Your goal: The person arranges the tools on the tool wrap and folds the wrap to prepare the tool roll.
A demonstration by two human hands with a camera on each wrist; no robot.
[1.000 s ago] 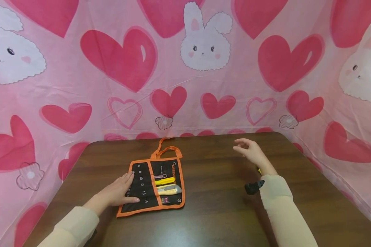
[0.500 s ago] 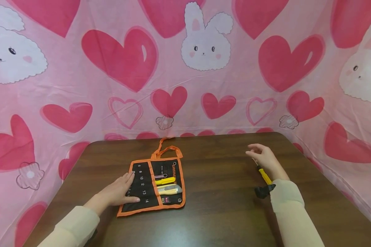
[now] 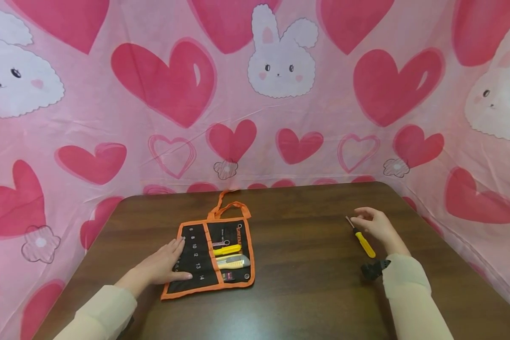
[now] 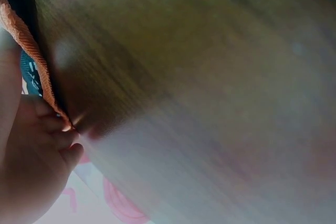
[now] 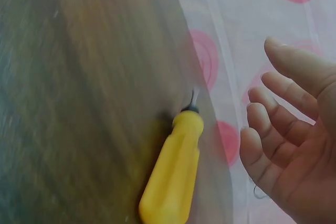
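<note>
My left hand [image 3: 159, 262] lies flat on the left part of a black tool pouch [image 3: 200, 259] with orange trim and printed numbers. Pockets on the pouch's right side hold a utility knife [image 3: 238, 261] and a yellow-handled tool [image 3: 227, 249]. The left wrist view catches my fingers along the orange edge [image 4: 43, 74]. On the right, a screwdriver [image 3: 365, 243] with a yellow handle lies on the table, its shaft pointing away. Close beside it hovers my right hand [image 3: 376, 226], fingers loosely bent and holding nothing. In the right wrist view a gap separates palm and screwdriver [image 5: 176, 171].
Orange ties [image 3: 233, 204] trail from the pouch's far edge. The brown wooden table [image 3: 297, 269] has rounded far corners. Behind it hangs a pink cloth [image 3: 280, 113] printed with hearts and rabbits. A black wrist strap [image 3: 373, 270] sits by the right cuff.
My right hand has moved right and toward me, uncovering the screwdriver, which was mostly hidden behind the forearm. My left hand and the pouch have stayed put.
</note>
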